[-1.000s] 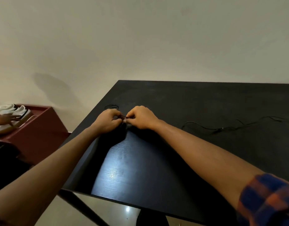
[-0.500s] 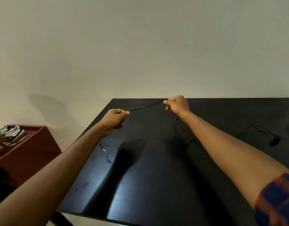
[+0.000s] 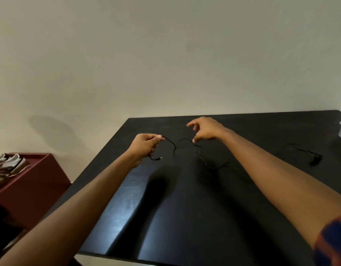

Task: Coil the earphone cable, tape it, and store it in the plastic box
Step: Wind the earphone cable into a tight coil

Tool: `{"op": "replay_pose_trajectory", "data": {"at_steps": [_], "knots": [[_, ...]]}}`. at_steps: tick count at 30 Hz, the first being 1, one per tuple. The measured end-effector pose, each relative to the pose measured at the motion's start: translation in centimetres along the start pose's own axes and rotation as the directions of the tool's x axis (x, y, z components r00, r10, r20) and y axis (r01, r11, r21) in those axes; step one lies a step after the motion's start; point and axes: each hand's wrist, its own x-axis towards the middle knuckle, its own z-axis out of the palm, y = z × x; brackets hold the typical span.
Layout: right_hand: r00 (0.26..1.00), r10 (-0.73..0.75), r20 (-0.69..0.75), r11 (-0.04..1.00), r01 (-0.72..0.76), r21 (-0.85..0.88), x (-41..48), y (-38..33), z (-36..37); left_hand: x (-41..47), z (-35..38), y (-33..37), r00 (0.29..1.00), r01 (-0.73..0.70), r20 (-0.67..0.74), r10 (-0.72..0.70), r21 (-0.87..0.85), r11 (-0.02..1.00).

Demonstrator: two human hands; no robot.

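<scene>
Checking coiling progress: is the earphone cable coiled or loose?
Loose. The cable sags from the left hand's pinch and trails in uneven bends across the table; no loops are gathered.

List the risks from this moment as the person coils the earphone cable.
Only the left hand pinches the cable; the right hand is open above it, so the slack could drop and kink. The rest lies in loose bends on the black table toward the earbuds; pulling may knot it or drag them.
</scene>
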Motion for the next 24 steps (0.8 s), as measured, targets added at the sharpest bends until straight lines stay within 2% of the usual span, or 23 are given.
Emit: {"op": "replay_pose_trajectory", "data": {"at_steps": [2, 4, 6, 8, 10, 12, 14, 15, 16, 20, 22, 24], "knots": [[0.978, -0.152, -0.143, 0.984, 0.163, 0.072, -0.8, -2.1, 0.1, 0.1, 0.7, 0.6, 1.000, 0.023, -0.003, -0.023, -0.123, 0.992], [0.944, -0.183, -0.273, 0.955, 0.237, 0.177, -2.2, -4.3, 0.7, 0.3, 1.4, 1.0, 0.999, 0.051, 0.002, -0.052, -0.233, 0.971], [0.965, -0.131, -0.227, 0.936, 0.196, 0.291, -3.3, -5.8, 1.9, 0.2, 1.9, 1.0, 0.996, 0.083, 0.010, -0.084, -0.326, 0.942], [0.996, -0.039, -0.080, 0.912, 0.068, 0.403, -4.3, -6.5, 3.6, 0.1, 2.4, 1.0, 0.990, 0.136, 0.017, -0.142, -0.410, 0.902], [0.998, 0.070, -0.002, 0.855, -0.059, 0.515, -5.0, -6.4, 5.9, -0.1, 2.7, 0.9, 0.979, 0.190, 0.023, -0.204, -0.479, 0.857], [0.981, 0.190, 0.032, 0.695, -0.158, 0.701, -5.5, -6.3, 8.0, -0.3, 3.0, 0.9, 0.968, 0.222, 0.018, -0.248, -0.520, 0.825], [0.955, 0.279, 0.098, 0.430, -0.215, 0.877, -5.6, -6.5, 9.7, -0.6, 3.2, 0.9, 0.964, 0.233, 0.020, -0.264, -0.537, 0.811], [0.943, 0.309, 0.124, 0.334, -0.230, 0.914, -5.5, -6.6, 10.1, -0.7, 3.3, 0.9, 0.964, 0.237, 0.026, -0.265, -0.541, 0.807], [0.934, 0.327, 0.142, 0.286, -0.241, 0.927, -5.4, -6.7, 10.4, -0.8, 3.4, 0.9, 0.964, 0.238, 0.033, -0.263, -0.540, 0.807], [0.939, 0.289, 0.188, 0.200, -0.252, 0.947, -5.0, -7.6, 10.8, -1.0, 3.5, 0.8, 0.966, 0.235, 0.030, -0.258, -0.527, 0.817], [0.948, 0.276, 0.157, 0.156, -0.205, 0.966, -5.0, -8.1, 10.9, -1.0, 3.5, 0.6, 0.967, 0.222, 0.001, -0.257, -0.507, 0.833], [0.954, 0.275, 0.117, 0.071, -0.141, 0.987, -5.0, -8.4, 11.0, -1.0, 3.4, 0.2, 0.966, 0.200, -0.053, -0.255, -0.474, 0.858]]}}
